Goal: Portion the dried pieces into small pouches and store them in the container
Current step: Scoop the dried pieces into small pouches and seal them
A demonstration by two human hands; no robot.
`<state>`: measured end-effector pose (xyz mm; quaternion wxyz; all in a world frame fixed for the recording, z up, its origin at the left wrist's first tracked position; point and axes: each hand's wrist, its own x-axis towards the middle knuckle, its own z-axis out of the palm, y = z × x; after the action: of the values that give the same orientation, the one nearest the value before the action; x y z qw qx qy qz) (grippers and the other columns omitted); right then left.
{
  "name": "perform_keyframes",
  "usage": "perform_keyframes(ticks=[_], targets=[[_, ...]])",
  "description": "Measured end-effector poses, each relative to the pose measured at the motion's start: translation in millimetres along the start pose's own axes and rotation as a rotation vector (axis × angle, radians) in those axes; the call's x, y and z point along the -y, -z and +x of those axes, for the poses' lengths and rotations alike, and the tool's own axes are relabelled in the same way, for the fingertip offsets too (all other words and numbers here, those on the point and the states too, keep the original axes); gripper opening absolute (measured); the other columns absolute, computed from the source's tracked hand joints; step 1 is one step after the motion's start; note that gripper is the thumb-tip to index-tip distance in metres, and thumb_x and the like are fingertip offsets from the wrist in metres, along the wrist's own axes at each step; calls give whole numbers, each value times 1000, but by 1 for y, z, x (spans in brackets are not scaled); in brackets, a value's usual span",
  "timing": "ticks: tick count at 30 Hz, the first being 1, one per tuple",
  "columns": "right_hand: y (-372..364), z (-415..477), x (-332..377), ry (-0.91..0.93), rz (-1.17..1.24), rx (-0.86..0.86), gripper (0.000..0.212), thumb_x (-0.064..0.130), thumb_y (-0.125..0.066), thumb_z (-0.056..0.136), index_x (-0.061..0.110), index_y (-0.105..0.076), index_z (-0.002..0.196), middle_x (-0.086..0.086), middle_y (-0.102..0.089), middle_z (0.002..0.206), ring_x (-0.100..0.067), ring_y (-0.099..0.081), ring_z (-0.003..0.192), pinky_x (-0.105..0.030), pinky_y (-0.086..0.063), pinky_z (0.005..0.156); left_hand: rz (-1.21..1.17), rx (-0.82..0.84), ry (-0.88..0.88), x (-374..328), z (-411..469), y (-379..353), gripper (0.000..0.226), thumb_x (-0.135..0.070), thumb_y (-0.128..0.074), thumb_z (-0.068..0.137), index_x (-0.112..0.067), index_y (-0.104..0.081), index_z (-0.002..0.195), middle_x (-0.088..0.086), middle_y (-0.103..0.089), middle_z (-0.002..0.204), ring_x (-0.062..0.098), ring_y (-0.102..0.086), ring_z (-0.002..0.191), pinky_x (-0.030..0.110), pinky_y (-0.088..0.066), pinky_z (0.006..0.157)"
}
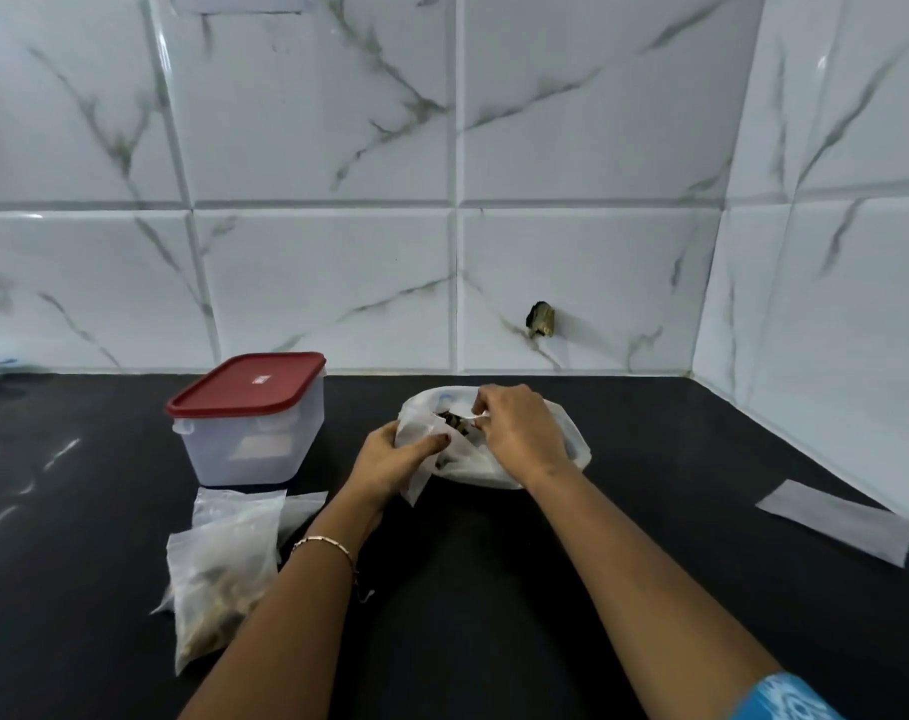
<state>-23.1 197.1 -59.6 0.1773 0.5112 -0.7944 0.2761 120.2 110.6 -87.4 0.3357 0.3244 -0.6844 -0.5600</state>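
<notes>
A white plastic bag (566, 444) lies on the black counter near the back, its mouth open and dark dried pieces (455, 422) showing inside. My left hand (390, 462) grips the bag's near left edge, thumb on top. My right hand (514, 426) reaches over the opening with its fingers curled and pinching at the bag's mouth; whether it holds plastic or pieces is unclear. A clear container (254, 433) with a red lid (247, 384), closed, stands to the left. Two filled clear pouches (218, 574) lie at the front left.
The black counter (494, 589) meets marble-patterned wall tiles at the back and right. An empty flat pouch (837, 519) lies at the right by the wall. A dark fitting (543, 320) sticks out of the back wall. A bracelet circles my left wrist.
</notes>
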Motion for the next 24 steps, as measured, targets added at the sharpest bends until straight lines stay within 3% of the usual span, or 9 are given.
perform_keyframes(ticks=[5, 9, 12, 15, 17, 19, 24], targets=[[-14, 9, -2, 33, -30, 14, 19, 12, -54, 94, 17, -63, 111, -3, -68, 98, -20, -63, 92, -26, -39, 69, 156, -68, 17, 10, 11, 0, 31, -30, -78, 74, -15, -72, 101, 3, -74, 92, 17, -69, 89, 36, -57, 86], [-21, 16, 3, 58, 49, 32, 26, 12, -54, 93, 18, -65, 116, -3, -70, 100, -20, -65, 91, -25, -39, 66, 269, -83, 8, 7, 13, 2, 27, -26, -77, 74, -16, -70, 98, 2, -72, 92, 15, -66, 88, 26, -53, 76], [-19, 16, 8, 110, 78, 130, 24, 23, -55, 94, 13, -66, 111, -7, -70, 105, -25, -64, 94, -32, -47, 76, 266, -90, 12, 8, 15, 5, 27, -27, -77, 76, -14, -71, 98, 2, -72, 90, 15, -66, 88, 27, -54, 78], [-16, 17, 6, 155, 82, 197, 33, 43, -53, 93, 16, -67, 108, -4, -69, 104, -24, -63, 93, -31, -47, 74, 235, -97, 31, 10, 17, 6, 24, -27, -77, 75, -12, -73, 93, 4, -73, 86, 17, -68, 85, 29, -55, 77], [-13, 20, 0, 163, 40, 251, 23, 28, -54, 95, 20, -67, 113, -2, -69, 109, -21, -63, 97, -28, -44, 74, 222, -92, 36, 11, 18, 5, 25, -27, -78, 73, -11, -73, 92, 5, -73, 86, 18, -69, 85, 30, -56, 75], [-7, 23, -6, 183, 6, 287, 32, 7, -55, 90, 23, -66, 116, -1, -68, 113, -19, -63, 103, -28, -48, 83, 219, -78, 42, 11, 18, 5, 29, -28, -79, 72, -11, -73, 94, 6, -73, 87, 18, -68, 85, 28, -54, 72], [14, 29, -23, 173, 63, 311, 40, -2, -48, 89, 27, -71, 104, 6, -70, 103, -9, -65, 91, -30, -52, 85, 221, -55, 49, 11, 19, 6, 37, -29, -79, 75, -9, -70, 104, 7, -71, 96, 18, -66, 90, 27, -54, 73]])
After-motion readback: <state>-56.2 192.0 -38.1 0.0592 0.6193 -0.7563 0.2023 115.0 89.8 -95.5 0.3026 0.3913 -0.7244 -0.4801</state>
